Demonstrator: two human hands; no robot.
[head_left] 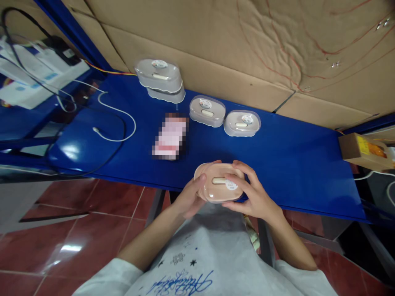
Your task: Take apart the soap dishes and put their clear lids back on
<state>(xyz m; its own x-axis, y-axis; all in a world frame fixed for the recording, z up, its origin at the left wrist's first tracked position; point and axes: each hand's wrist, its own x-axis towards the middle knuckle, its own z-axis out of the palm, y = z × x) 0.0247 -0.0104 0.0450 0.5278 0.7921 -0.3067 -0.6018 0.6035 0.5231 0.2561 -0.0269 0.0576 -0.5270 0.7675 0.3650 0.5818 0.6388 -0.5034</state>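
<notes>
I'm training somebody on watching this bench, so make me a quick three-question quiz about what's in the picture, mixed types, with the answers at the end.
1. True or false: the left hand and the right hand both touch the pinkish case.
2. Multiple choice: how many grey cases stand unstacked on the blue table? A: one. B: two. C: four.
3. Fill in: in the picture, the plug end of the white cable lies to the ___ of the blurred item.

Key: 1. True. 2. B. 3. left.
</notes>
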